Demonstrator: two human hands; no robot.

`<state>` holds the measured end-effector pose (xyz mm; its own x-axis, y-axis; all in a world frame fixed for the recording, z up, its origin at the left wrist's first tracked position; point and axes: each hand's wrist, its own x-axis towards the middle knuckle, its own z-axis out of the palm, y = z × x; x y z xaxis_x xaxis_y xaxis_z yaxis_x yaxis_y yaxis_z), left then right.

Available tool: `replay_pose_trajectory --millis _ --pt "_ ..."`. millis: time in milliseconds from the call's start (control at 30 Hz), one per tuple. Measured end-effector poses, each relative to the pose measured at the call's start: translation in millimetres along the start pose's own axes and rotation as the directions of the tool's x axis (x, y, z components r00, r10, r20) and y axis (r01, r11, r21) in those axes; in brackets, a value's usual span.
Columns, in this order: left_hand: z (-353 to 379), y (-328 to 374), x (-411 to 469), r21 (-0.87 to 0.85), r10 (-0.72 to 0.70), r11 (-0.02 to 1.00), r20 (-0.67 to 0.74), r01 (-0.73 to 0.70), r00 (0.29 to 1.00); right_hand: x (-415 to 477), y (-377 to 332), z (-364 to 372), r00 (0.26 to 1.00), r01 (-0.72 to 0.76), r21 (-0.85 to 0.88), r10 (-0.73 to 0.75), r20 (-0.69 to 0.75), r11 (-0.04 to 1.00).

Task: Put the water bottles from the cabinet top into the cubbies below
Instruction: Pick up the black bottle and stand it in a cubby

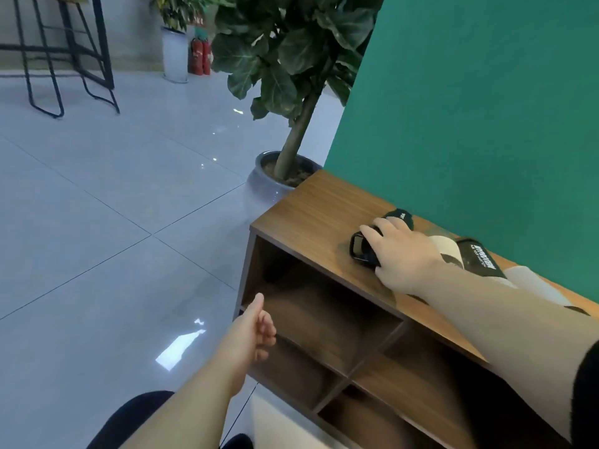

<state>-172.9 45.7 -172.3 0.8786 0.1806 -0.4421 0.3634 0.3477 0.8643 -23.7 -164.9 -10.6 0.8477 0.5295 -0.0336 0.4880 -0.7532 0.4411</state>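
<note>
Two water bottles lie on their sides on the wooden cabinet top (311,205), along the green wall. The nearer bottle (479,257) is cream with a black lettered band, and its black cap with a carry loop (358,249) points left. My right hand (402,254) rests over that cap end, fingers curled around it. Behind it shows the black cap of a second bottle (400,217). My left hand (256,332) hovers loosely curled, holding nothing, in front of the upper-left cubby (311,306). My right forearm hides most of the bottles' bodies.
The cabinet has open wooden cubbies in two rows, with dividers (376,348) between them. A large potted plant (275,179) stands just beyond the cabinet's left end. Glossy tiled floor (113,222) stretches to the left, with black stools (64,59) far back.
</note>
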Motion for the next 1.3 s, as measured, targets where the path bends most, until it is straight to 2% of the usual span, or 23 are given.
replay_pose_trajectory --millis 67,200,267,333,400,500,567,700,767,833,933,1067,1200,1300 --pt "-2.3 0.6 1.1 -0.049 0.007 0.999 -0.02 -0.008 1.0 -7.4 -22.7 -20.8 1.0 -0.009 0.118 0.012 -0.028 0.993" --pt "-2.1 -0.8 2.2 -0.196 0.037 0.98 -0.038 -0.043 0.999 -30.1 -76.5 -66.9 0.98 0.078 0.343 -0.009 -0.197 0.936" --pt "-2.1 -1.3 0.8 -0.319 0.027 0.947 -0.044 -0.039 0.999 -43.2 -98.8 -87.1 0.963 0.12 0.479 0.014 -0.268 0.869" --pt "-3.0 -2.2 1.2 -0.432 0.002 0.902 -0.034 -0.016 0.999 -54.8 -117.0 -100.4 0.954 0.155 0.654 0.059 -0.293 0.741" --pt "-4.7 -2.4 3.5 -0.527 -0.025 0.85 -0.015 0.014 1.0 -60.9 -130.4 -100.9 0.971 0.133 0.796 0.084 -0.225 0.591" --pt "-3.0 -1.8 6.7 -0.632 -0.061 0.774 -0.001 0.046 0.998 -59.0 -141.9 -76.9 0.989 -0.009 0.908 0.138 -0.054 0.419" --pt "0.9 -4.2 9.6 -0.653 -0.107 0.754 -0.004 0.078 0.994 -54.6 -147.0 -50.9 0.981 -0.109 0.939 0.186 0.05 0.325" --pt "4.3 -13.0 23.9 -0.641 -0.272 0.742 -0.021 0.196 0.962 -53.5 -163.2 0.7 0.967 -0.188 0.951 0.216 0.136 0.246" --pt "4.3 -14.7 32.9 -0.576 -0.288 0.783 -0.005 0.233 0.958 -57.5 -175.0 23.0 0.969 -0.207 0.967 0.166 0.181 0.152" --pt "3.6 -17.2 41.9 -0.499 -0.281 0.829 0.019 0.253 0.959 -60.0 -185.0 44.0 0.967 -0.235 0.966 0.123 0.222 0.107" --pt "5.7 -21.1 53.5 -0.402 -0.319 0.86 0.054 0.313 0.946 -55.5 -194.2 70.7 0.953 -0.256 0.965 0.179 0.243 0.051" --pt "9.6 -31.7 78.0 -0.408 -0.407 0.835 -0.009 0.368 0.913 -35.8 -200.6 98.0 0.906 -0.265 0.963 0.35 0.236 0.037" --pt "6.7 -44.8 111.3 -0.619 -0.464 0.716 -0.076 0.323 0.883 -6.1 -200.1 114.0 0.871 -0.298 0.953 0.424 0.25 0.051" --pt "3.4 -54.1 133.2 -0.62 -0.458 0.708 -0.038 0.339 0.888 15.1 -193.1 122.5 0.841 -0.363 0.928 0.457 0.29 0.079"
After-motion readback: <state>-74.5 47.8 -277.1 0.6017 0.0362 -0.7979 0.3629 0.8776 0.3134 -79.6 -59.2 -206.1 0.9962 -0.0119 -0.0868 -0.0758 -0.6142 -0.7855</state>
